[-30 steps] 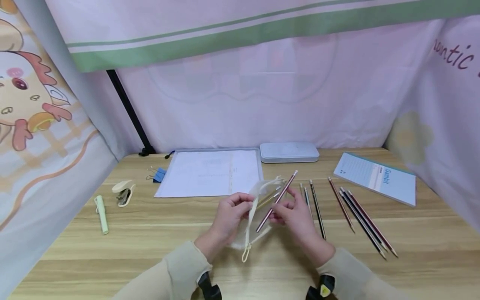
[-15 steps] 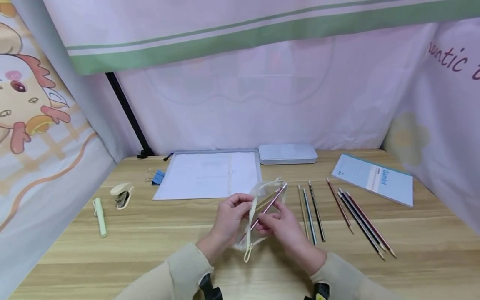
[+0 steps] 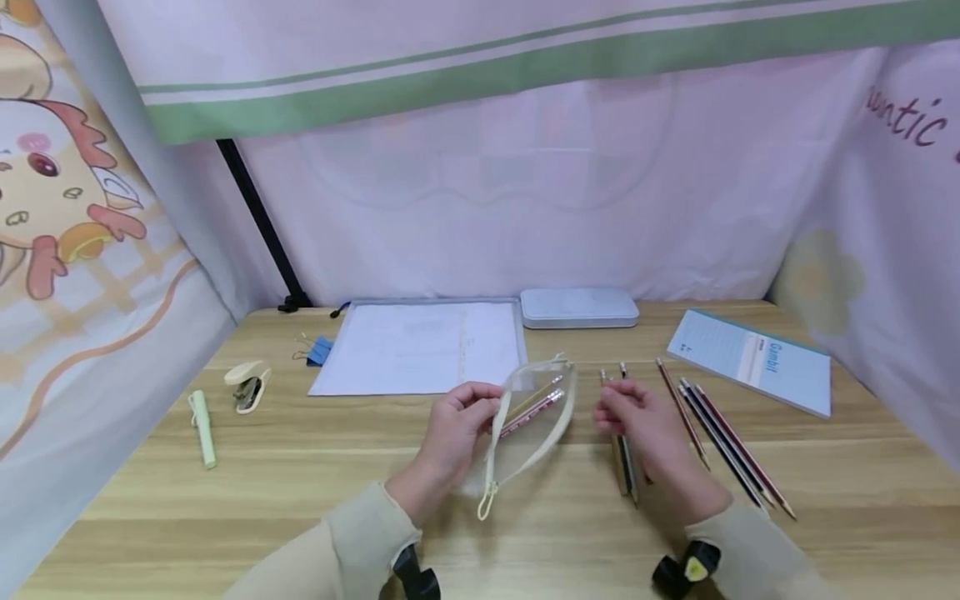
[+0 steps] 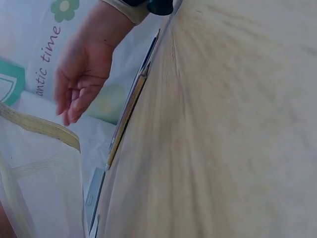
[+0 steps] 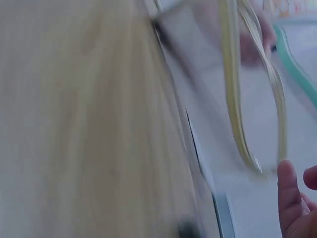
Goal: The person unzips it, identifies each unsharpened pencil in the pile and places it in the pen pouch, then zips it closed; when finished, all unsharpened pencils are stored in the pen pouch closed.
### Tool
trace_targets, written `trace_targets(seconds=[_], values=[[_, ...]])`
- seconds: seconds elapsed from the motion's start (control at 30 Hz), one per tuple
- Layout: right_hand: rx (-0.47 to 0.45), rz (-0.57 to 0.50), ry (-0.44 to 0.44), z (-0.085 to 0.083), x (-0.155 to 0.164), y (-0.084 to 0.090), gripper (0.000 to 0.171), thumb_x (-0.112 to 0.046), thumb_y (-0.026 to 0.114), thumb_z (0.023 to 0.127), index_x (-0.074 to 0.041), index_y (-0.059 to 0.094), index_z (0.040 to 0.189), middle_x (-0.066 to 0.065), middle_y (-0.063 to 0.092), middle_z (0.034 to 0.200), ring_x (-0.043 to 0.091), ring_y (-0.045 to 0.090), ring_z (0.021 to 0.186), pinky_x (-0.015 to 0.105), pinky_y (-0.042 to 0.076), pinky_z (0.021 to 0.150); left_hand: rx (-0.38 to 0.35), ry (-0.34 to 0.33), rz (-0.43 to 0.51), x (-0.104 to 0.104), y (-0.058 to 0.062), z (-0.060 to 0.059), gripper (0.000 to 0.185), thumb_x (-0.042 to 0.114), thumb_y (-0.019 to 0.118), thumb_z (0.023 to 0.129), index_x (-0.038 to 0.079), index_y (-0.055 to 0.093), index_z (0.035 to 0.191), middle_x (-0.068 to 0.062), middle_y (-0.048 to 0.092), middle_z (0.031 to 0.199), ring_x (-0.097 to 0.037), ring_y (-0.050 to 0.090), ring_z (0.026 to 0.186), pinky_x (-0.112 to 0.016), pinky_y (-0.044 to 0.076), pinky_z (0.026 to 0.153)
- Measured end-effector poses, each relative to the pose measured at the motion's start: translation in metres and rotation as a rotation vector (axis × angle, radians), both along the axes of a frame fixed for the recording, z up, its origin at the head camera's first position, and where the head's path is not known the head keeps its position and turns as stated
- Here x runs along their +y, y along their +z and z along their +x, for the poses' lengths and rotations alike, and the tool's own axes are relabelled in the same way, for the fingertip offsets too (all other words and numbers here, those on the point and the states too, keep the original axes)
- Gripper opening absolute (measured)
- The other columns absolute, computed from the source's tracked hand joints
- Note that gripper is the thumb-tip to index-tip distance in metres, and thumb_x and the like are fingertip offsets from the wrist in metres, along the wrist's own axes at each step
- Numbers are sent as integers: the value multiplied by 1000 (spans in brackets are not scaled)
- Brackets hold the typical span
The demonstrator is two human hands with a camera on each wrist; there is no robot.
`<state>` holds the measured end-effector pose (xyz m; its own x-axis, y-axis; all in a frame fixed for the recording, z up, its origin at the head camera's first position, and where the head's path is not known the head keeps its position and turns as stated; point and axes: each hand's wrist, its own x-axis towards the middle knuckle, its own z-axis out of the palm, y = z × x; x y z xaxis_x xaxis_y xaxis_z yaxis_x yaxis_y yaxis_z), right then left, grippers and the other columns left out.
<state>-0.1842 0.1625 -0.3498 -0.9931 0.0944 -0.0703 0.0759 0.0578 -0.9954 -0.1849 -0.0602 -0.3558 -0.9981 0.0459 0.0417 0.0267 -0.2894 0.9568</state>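
head | right grip (image 3: 637, 412) released pencil into pouch (image 3: 536, 417), empty, relaxed | left grip (image 3: 457, 425) pinching pouch

A clear mesh pouch with cream zipper trim (image 3: 536, 421) is showing pink striped pencils (image 3: 534, 407), lying on the pale wood-grain table (image 3: 300, 467).

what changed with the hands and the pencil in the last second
The right hand let go of the pink pencil, which now lies inside the clear pouch, and moved right over the loose pencils. The left hand still holds the pouch's rim.
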Motion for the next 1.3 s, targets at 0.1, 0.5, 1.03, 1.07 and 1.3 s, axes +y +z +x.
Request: trace_targets(seconds=[0.1, 0.5, 1.03, 1.07, 1.3], values=[[9, 159, -13, -8, 26, -4, 37, -10, 52, 92, 11, 45, 121, 5, 62, 87, 5, 61, 70, 20, 54, 67, -8, 13, -3, -2, 0, -1, 19, -8, 55, 79, -15, 59, 96, 0, 60, 73, -8, 52, 61, -18, 46, 56], [-144, 575, 158, -24, 65, -28, 63, -17, 70, 80, 7, 37, 128, 21, 55, 101, 17, 58, 66, 31, 51, 57, -12, 17, 1, -8, -2, 1, 23, -8, 55, 79, -18, 56, 100, 0, 61, 73, -8, 53, 59, -19, 46, 56], [-233, 638, 247, -37, 68, -26, 66, -8, 64, 77, 3, 33, 135, 9, 55, 68, 13, 53, 47, 28, 50, 47, -35, 21, 9, -7, -5, 2, 17, -8, 56, 79, -11, 61, 94, -1, 60, 74, -10, 53, 61, -20, 46, 57], [-236, 628, 241, -37, 69, -27, 67, -8, 63, 77, 4, 32, 135, 9, 55, 66, 13, 53, 47, 28, 50, 46, -37, 21, 10, -7, -5, 2, 16, -8, 56, 79, -10, 62, 94, -1, 61, 74, -10, 53, 61, -20, 46, 57], [-229, 508, 173, -32, 72, -28, 61, -8, 54, 79, 7, 29, 133, 6, 54, 64, 11, 51, 45, 26, 48, 44, -28, 16, 25, -6, -5, 2, 16, -8, 56, 78, -8, 63, 93, 0, 61, 75, -9, 53, 62, -20, 46, 57]])
